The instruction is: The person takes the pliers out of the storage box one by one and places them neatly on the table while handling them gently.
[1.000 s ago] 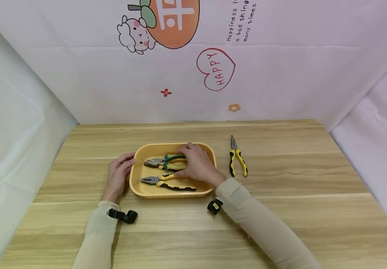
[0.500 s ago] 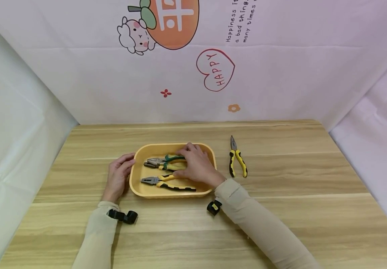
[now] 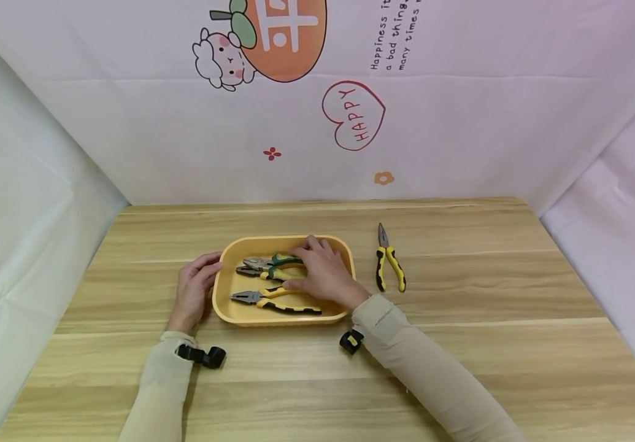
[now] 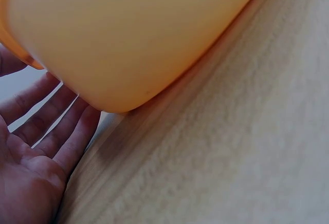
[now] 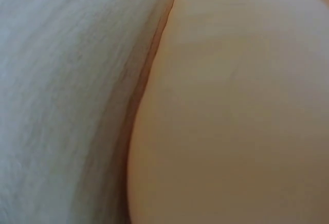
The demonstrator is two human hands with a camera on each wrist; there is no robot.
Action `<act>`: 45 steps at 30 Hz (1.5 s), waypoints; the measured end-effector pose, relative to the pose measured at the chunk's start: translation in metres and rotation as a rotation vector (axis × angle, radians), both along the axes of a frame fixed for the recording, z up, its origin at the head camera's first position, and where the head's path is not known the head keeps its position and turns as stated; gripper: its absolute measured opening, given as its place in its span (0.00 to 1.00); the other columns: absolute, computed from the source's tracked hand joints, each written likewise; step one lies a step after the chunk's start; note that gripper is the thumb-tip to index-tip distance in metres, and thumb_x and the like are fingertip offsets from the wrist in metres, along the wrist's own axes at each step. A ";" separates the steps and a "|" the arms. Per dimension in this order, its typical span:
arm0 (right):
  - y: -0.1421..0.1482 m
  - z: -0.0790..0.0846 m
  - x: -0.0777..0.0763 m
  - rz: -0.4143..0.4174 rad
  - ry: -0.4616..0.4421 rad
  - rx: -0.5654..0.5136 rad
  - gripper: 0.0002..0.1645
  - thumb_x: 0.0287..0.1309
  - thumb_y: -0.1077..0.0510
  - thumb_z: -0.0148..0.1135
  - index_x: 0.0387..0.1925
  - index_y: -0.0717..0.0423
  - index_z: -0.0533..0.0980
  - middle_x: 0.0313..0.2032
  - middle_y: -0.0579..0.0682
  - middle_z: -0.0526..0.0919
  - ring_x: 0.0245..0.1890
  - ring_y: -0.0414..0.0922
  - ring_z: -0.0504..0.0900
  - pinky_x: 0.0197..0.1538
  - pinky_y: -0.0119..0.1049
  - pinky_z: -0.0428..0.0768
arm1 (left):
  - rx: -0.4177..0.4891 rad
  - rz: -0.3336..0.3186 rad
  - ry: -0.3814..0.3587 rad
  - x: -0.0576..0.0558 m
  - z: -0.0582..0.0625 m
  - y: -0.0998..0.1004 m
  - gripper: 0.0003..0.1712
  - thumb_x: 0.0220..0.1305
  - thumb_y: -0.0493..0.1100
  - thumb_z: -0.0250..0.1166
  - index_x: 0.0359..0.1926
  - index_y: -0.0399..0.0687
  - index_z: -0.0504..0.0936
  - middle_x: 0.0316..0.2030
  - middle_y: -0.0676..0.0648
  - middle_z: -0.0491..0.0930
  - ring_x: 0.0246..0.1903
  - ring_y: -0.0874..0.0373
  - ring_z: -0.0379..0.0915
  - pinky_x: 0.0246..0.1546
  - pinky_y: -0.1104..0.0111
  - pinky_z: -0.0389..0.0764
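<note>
In the head view, a shallow yellow plastic basket (image 3: 229, 307) holds several pliers. My right hand (image 3: 326, 274) reaches in at its right end and grips the green-and-yellow handles of silver-headed pliers (image 3: 256, 263); the handle ends are hidden under the hand. Dark-headed pliers (image 3: 246, 271) lie partly beneath these. Nearer me lie yellow-and-black combination pliers (image 3: 248, 297), with my right thumb close to their upper handle. My left hand (image 3: 192, 288) touches the basket's left end, its fingers nearly straight along the outer wall (image 4: 128, 39) in the left wrist view.
Yellow-and-black needle-nose pliers (image 3: 386, 261) lie on the wooden table (image 3: 461, 307), right of the basket, tips pointing away. A printed white cloth (image 3: 450, 135) rises behind the table. The right wrist view shows the basket's outer wall (image 5: 231, 121), not the hand.
The silver-headed pliers in my right hand have shifted slightly right and away from me, over the dark-headed pair. The left hand and the basket stay put.
</note>
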State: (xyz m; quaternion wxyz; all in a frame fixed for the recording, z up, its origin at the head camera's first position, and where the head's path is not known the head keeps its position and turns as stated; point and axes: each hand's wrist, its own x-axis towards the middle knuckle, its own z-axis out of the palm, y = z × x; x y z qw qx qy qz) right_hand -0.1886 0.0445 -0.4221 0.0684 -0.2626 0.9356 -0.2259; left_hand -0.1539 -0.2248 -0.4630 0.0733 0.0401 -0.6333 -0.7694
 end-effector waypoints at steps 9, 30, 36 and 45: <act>0.000 0.000 -0.001 -0.007 -0.007 -0.023 0.40 0.55 0.39 0.75 0.64 0.51 0.77 0.55 0.52 0.73 0.51 0.52 0.69 0.45 0.47 0.71 | -0.013 0.006 -0.015 0.000 0.000 -0.001 0.21 0.73 0.30 0.57 0.59 0.15 0.72 0.42 0.53 0.84 0.43 0.62 0.82 0.45 0.73 0.84; 0.002 -0.001 -0.002 0.006 0.010 0.005 0.39 0.55 0.38 0.75 0.64 0.50 0.77 0.59 0.51 0.74 0.55 0.53 0.71 0.50 0.52 0.73 | -0.009 0.002 -0.012 -0.001 -0.002 -0.002 0.20 0.73 0.30 0.57 0.59 0.16 0.72 0.43 0.52 0.84 0.44 0.62 0.82 0.45 0.73 0.84; 0.001 0.000 -0.001 0.007 0.009 0.007 0.40 0.55 0.38 0.75 0.64 0.51 0.76 0.59 0.51 0.74 0.55 0.53 0.71 0.50 0.51 0.74 | -0.010 -0.006 -0.003 -0.001 -0.002 -0.002 0.21 0.73 0.30 0.56 0.59 0.14 0.71 0.42 0.53 0.85 0.43 0.63 0.82 0.44 0.73 0.84; 0.002 0.001 0.000 0.002 -0.034 -0.008 0.39 0.56 0.39 0.74 0.65 0.51 0.75 0.59 0.53 0.73 0.57 0.54 0.71 0.53 0.53 0.74 | -0.003 -0.005 0.013 -0.001 -0.001 -0.001 0.21 0.72 0.29 0.57 0.58 0.13 0.71 0.41 0.52 0.85 0.42 0.62 0.83 0.44 0.73 0.84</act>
